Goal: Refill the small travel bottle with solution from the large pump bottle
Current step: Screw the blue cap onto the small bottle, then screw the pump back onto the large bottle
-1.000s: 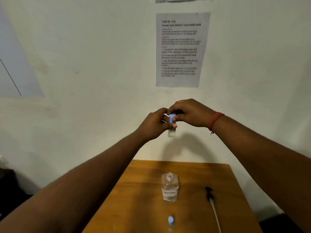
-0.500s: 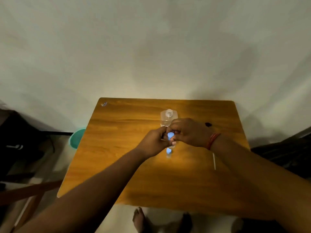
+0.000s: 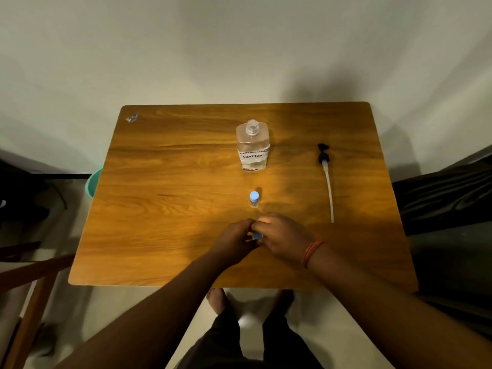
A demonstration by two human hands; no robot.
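Both hands meet low over the near middle of the wooden table. My left hand and my right hand together hold a small travel bottle with a blue cap; only the cap shows between the fingers. A second small blue-capped bottle stands upright just beyond the hands. Farther back stands the large clear bottle labelled "solution", its neck open and without a pump. The removed black pump head with its white tube lies on the table to the right.
A small wrapper-like scrap lies at the table's far left corner. A teal bin sits on the floor left of the table, by dark objects. A wooden chair frame is at the near left. A white wall backs the table.
The view has dropped from the wall to the table. Both hands, still around the small bottle, have come down from in front of the wall to just above the near table top.
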